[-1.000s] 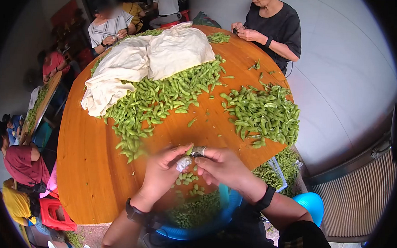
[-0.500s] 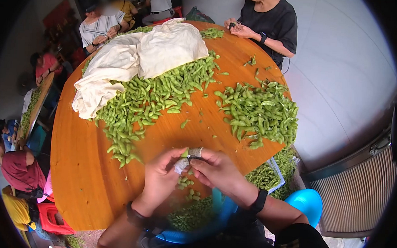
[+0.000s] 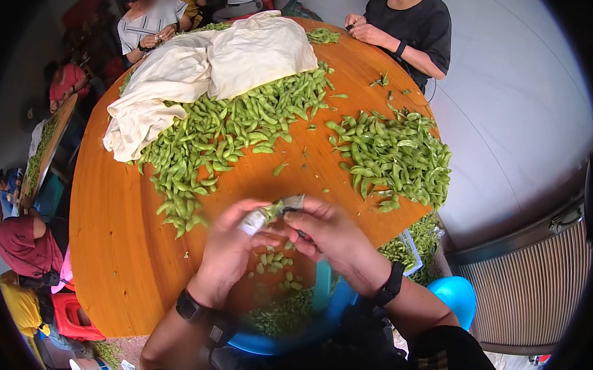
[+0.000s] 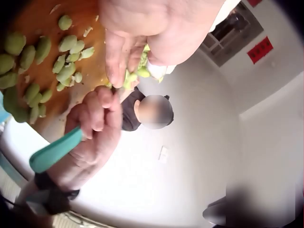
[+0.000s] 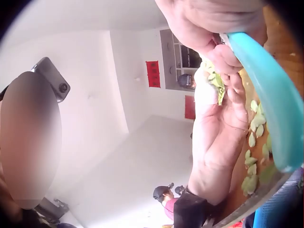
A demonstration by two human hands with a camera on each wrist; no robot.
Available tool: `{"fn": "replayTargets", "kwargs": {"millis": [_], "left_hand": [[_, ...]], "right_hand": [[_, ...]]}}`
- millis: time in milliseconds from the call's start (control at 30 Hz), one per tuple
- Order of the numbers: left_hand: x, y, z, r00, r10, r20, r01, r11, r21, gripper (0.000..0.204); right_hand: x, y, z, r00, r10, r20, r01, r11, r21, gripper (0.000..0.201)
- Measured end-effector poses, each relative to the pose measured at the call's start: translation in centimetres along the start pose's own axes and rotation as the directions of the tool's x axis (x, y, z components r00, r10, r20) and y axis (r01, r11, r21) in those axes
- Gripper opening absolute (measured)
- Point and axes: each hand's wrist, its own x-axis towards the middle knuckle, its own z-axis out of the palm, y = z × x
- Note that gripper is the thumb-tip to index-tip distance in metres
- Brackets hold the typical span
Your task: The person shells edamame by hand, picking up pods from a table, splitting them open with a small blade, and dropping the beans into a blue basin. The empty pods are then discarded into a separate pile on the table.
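Note:
My left hand (image 3: 226, 251), with a white-wrapped thumb, pinches a green pod (image 3: 275, 209) over the table's near edge. Against the pod, my right hand (image 3: 343, 243) grips a tool by its teal handle (image 3: 322, 285), which points down from the palm; the tool's tip is hidden by fingers. The left wrist view has the teal handle (image 4: 57, 151) sticking out of the right fist, just below the left fingers. Green bits of pod (image 5: 219, 88) lie against the left fingers in the right wrist view. Shelled beans (image 3: 273, 260) lie beneath both hands.
A blue basin (image 3: 256, 344) with beans sits at my lap. Pod heaps (image 3: 394, 156) and a white cloth (image 3: 262, 54) cover parts of the round table (image 3: 122, 243). People sit around; a crate (image 3: 411, 251) of pods stands lower right.
Both hands have risen slightly in the head view. The left hand has turned, with its white-wrapped thumb higher, and more of the pod shows between the hands.

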Motion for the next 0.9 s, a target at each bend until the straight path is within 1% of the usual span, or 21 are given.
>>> {"fn": "replayTargets", "kwargs": {"millis": [33,67,100,167,200,233,267,300,367,433,467,567,600,633,667,700,767,800,833,867,900], "left_hand": [[0.0,0.2,0.1,1.000,0.021,0.016,-0.019,0.996,-0.086,0.024],[0.0,0.9,0.2,0.999,0.034,-0.037,-0.038,0.993,-0.113,0.023],[0.1,0.9,-0.2,0.999,0.034,-0.034,-0.038,0.992,-0.117,0.023],[0.1,0.4,-1.1,0.995,-0.020,-0.100,0.018,1.000,-0.020,0.024],[0.1,0.6,-0.5,0.989,-0.068,-0.128,0.081,0.992,0.092,0.025],[0.0,0.7,0.2,0.990,-0.066,-0.125,0.078,0.993,0.091,0.025],[-0.2,0.8,0.9,0.994,0.005,-0.109,0.028,0.954,0.299,0.025],[-0.3,0.7,1.4,0.994,0.072,-0.079,-0.024,0.869,0.494,0.026],[-0.3,0.3,1.5,0.994,0.086,-0.064,-0.041,0.859,0.510,0.027],[-0.3,0.3,1.0,0.997,-0.031,-0.071,0.058,0.910,0.410,0.028],[-0.3,0.5,0.7,0.996,-0.054,-0.071,0.077,0.921,0.383,0.029],[-0.3,0.8,0.7,0.997,-0.050,-0.065,0.072,0.907,0.414,0.028],[-0.4,0.8,0.9,0.997,-0.048,-0.067,0.071,0.908,0.413,0.028],[-0.5,0.8,1.2,0.999,-0.010,-0.040,0.027,0.885,0.466,0.027],[-0.6,0.8,1.3,1.000,0.026,-0.010,-0.017,0.856,0.517,0.026],[-0.6,0.6,1.0,1.000,0.028,-0.011,-0.018,0.856,0.516,0.026],[-0.4,0.0,0.3,0.995,0.057,0.081,-0.094,0.805,0.586,0.029],[-0.6,0.5,0.7,0.997,0.052,0.059,-0.078,0.776,0.626,0.023],[-0.6,0.5,0.6,0.997,0.052,0.059,-0.077,0.774,0.628,0.023],[-0.7,0.5,0.5,0.998,0.056,0.019,-0.056,0.787,0.615,0.022],[-0.7,0.5,0.4,0.998,0.059,-0.021,-0.035,0.800,0.600,0.021]], "right_hand": [[0.1,0.0,-0.4,0.999,-0.018,-0.032,0.018,1.000,-0.001,0.010],[0.3,-0.3,-1.1,0.996,0.025,-0.082,-0.024,1.000,0.013,0.011],[0.1,-0.4,-1.3,0.996,0.024,-0.085,-0.023,1.000,0.010,0.011],[-0.5,-0.6,-1.4,0.998,0.019,-0.067,-0.026,0.994,-0.103,0.013],[-0.9,-0.9,-0.7,0.997,0.019,-0.073,-0.027,0.993,-0.114,0.014],[-0.8,-0.7,-0.5,0.997,0.016,-0.074,-0.025,0.993,-0.117,0.014],[-0.6,-0.3,-0.3,0.991,-0.104,-0.090,0.080,0.967,-0.243,0.015],[-0.5,0.0,-0.2,0.971,-0.224,-0.089,0.177,0.914,-0.365,0.016],[-0.9,-0.3,0.4,0.969,-0.232,-0.086,0.182,0.902,-0.391,0.017],[-1.2,-0.1,0.9,0.974,-0.206,-0.090,0.163,0.922,-0.351,0.017],[-1.3,0.0,1.0,0.975,-0.204,-0.084,0.163,0.921,-0.353,0.017],[-1.5,0.3,1.1,0.972,-0.221,-0.075,0.178,0.911,-0.372,0.017],[-1.6,0.5,0.9,0.972,-0.223,-0.074,0.174,0.895,-0.411,0.018],[-1.6,0.5,0.8,0.972,-0.225,-0.071,0.170,0.877,-0.450,0.018],[-1.7,0.5,0.7,0.972,-0.225,-0.068,0.171,0.876,-0.451,0.018],[-1.9,0.4,0.6,0.977,-0.207,-0.054,0.157,0.867,-0.472,0.018],[-2.1,0.4,0.5,0.982,-0.185,-0.037,0.143,0.858,-0.493,0.018],[-2.2,0.4,0.4,0.982,-0.185,-0.035,0.152,0.890,-0.431,0.018],[-2.3,0.4,0.2,0.982,-0.187,-0.035,0.162,0.917,-0.365,0.018],[-2.3,0.1,-0.1,0.982,-0.188,-0.035,0.163,0.917,-0.364,0.018],[-2.4,-0.5,-0.5,0.967,-0.236,-0.091,0.190,0.915,-0.357,0.017]]}}
